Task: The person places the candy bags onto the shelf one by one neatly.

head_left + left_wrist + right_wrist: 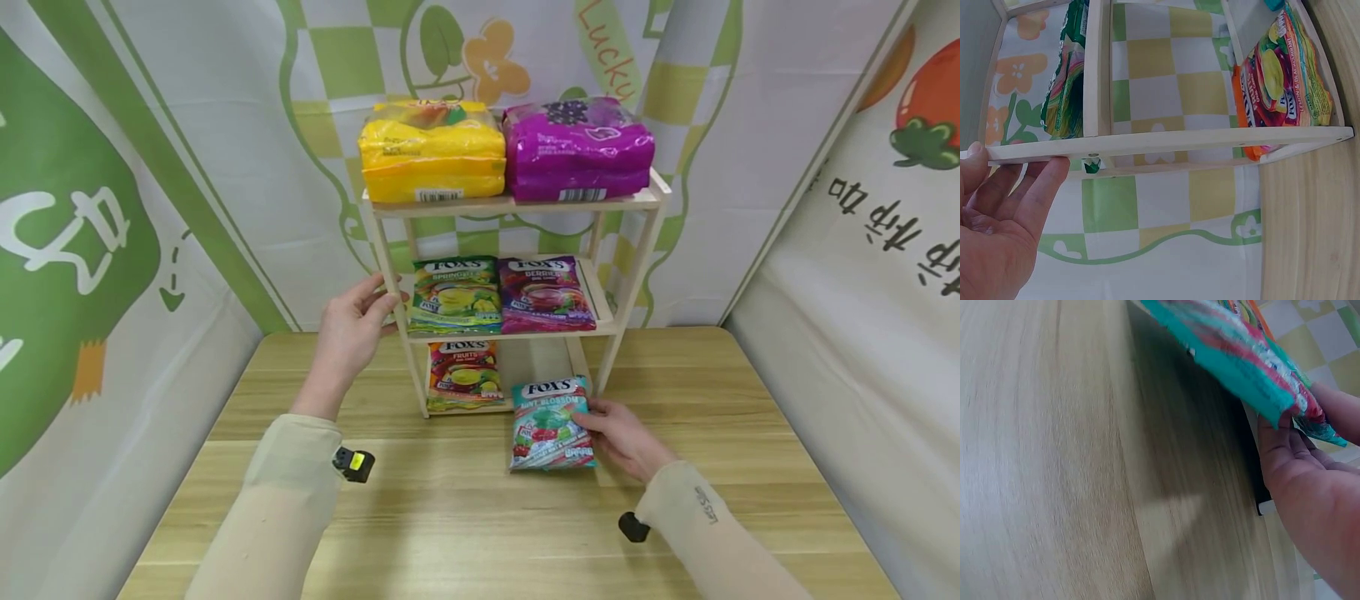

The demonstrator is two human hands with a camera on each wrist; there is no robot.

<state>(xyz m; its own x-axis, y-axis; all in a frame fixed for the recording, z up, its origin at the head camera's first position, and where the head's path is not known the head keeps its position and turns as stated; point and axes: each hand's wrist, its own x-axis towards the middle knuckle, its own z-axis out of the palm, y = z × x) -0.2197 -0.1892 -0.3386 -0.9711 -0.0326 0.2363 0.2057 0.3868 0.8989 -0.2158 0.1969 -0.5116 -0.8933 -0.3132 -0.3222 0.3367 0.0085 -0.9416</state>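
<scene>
My right hand (626,437) pinches a teal Fox's candy bag (551,425) by its right edge, in front of the rack's bottom shelf. In the right wrist view the bag (1241,359) is tilted above the tabletop, thumb on one side and fingers on the other. My left hand (356,333) grips the left front post of the wooden rack (393,304) between thumb and fingers, at about middle-shelf height; the left wrist view shows this grip on the post (1166,142). An orange-red Fox's Fruits bag (465,375) sits at the left of the bottom shelf.
On the middle shelf lean a green bag (456,296) and a berry-coloured bag (546,293). Yellow (433,154) and purple (577,150) packs lie on the top shelf. The rack stands on a wooden table (450,533), with printed curtains (225,125) behind and at both sides.
</scene>
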